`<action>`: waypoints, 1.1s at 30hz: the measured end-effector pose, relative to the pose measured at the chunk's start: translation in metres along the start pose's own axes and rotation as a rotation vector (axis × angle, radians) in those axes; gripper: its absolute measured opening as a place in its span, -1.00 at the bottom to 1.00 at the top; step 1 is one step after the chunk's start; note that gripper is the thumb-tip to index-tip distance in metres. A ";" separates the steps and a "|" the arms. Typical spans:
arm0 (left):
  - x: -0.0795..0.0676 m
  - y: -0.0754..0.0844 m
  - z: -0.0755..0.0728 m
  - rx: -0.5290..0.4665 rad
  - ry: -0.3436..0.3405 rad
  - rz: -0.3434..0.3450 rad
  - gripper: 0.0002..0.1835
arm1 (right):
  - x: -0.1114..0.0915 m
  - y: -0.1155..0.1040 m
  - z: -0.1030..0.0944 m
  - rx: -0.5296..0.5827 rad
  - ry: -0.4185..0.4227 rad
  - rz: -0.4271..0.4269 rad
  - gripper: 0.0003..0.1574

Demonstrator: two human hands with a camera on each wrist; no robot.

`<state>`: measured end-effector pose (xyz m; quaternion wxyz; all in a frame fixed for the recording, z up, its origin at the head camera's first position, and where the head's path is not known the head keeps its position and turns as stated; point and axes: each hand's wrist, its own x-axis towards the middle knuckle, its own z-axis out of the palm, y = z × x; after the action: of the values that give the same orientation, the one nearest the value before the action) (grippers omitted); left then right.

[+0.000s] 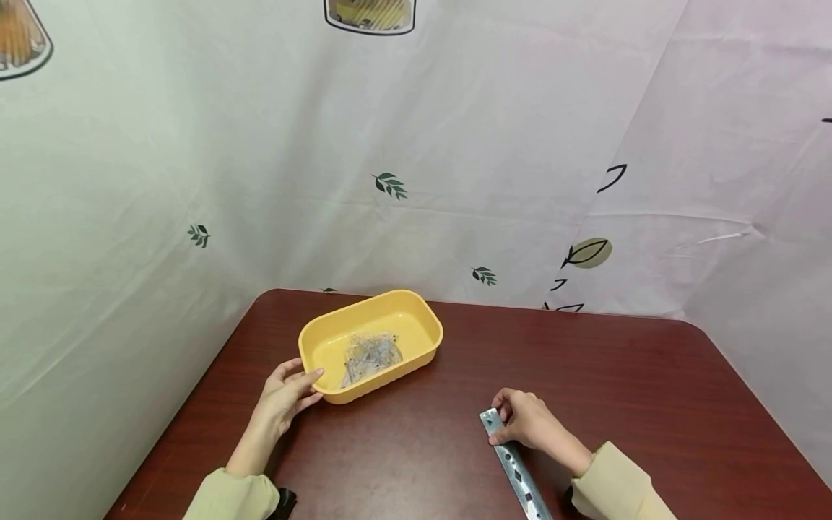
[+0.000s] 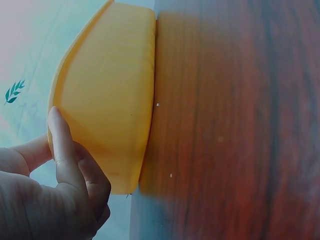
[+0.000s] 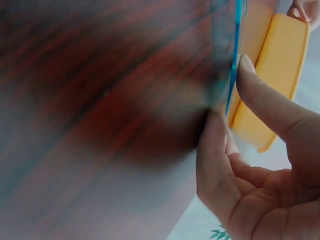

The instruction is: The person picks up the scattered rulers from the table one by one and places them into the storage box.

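On the left, a yellow plastic tray point(image 1: 422, 354) stands on the table. My left hand point(image 1: 282, 399) grips its near left corner, thumb over the rim and fingers against the outer wall. The left wrist view shows the tray's side wall point(image 2: 105, 95) with the fingers around its edge. Inside the tray lies a crumpled clear plastic bag point(image 1: 373, 356) with small pieces in it. Over on the right, my right hand point(image 1: 529, 419) pinches the far end of a long silvery strip point(image 1: 520, 480) with diamond and round cut-outs. Edge-on, this strip point(image 3: 235, 65) looks thin and bluish.
The dark red-brown wooden table point(image 1: 416, 462) has rounded far corners. White cloth point(image 1: 455, 144) with leaf prints hangs close behind it and along both sides. A small black object point(image 1: 284, 503) shows beside the left sleeve.
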<state>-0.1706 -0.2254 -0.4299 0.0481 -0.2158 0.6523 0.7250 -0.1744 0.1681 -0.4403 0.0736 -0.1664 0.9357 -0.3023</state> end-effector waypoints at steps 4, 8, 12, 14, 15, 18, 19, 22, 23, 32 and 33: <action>0.001 0.000 0.000 0.002 -0.001 0.000 -0.21 | 0.002 0.003 -0.002 0.122 -0.084 0.022 -0.50; 0.000 0.000 0.000 0.008 0.001 0.000 -0.20 | 0.009 0.005 -0.005 0.346 -0.218 0.058 -0.64; 0.001 0.000 -0.001 0.012 -0.001 -0.002 -0.20 | 0.018 0.003 -0.008 0.496 -0.257 0.072 -0.67; 0.001 -0.001 -0.001 0.012 -0.002 -0.003 -0.19 | 0.024 0.000 -0.010 0.534 -0.244 0.070 -0.65; 0.001 -0.001 -0.001 0.011 -0.002 -0.003 -0.19 | 0.027 -0.002 -0.011 0.548 -0.240 0.070 -0.62; 0.001 -0.002 -0.001 0.011 -0.002 -0.002 -0.19 | 0.037 -0.011 -0.016 0.582 -0.241 0.081 -0.57; 0.002 -0.002 -0.001 0.010 -0.002 -0.001 -0.18 | 0.040 -0.014 -0.017 0.597 -0.243 0.085 -0.56; 0.002 -0.003 -0.001 0.010 -0.002 0.001 -0.18 | 0.049 -0.025 -0.021 0.639 -0.241 0.105 -0.55; 0.002 -0.003 -0.001 0.011 -0.003 0.001 -0.18 | 0.052 -0.028 -0.022 0.650 -0.237 0.112 -0.55; 0.003 -0.004 -0.002 0.012 -0.005 0.004 -0.18 | 0.083 -0.059 -0.032 0.711 -0.214 0.159 -0.55; 0.003 -0.004 -0.002 0.012 -0.004 0.005 -0.18 | 0.087 -0.062 -0.034 0.713 -0.212 0.159 -0.54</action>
<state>-0.1715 -0.2271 -0.4343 0.0491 -0.2125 0.6570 0.7216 -0.2471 0.1077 -0.3795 0.2466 -0.0875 0.7689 -0.5834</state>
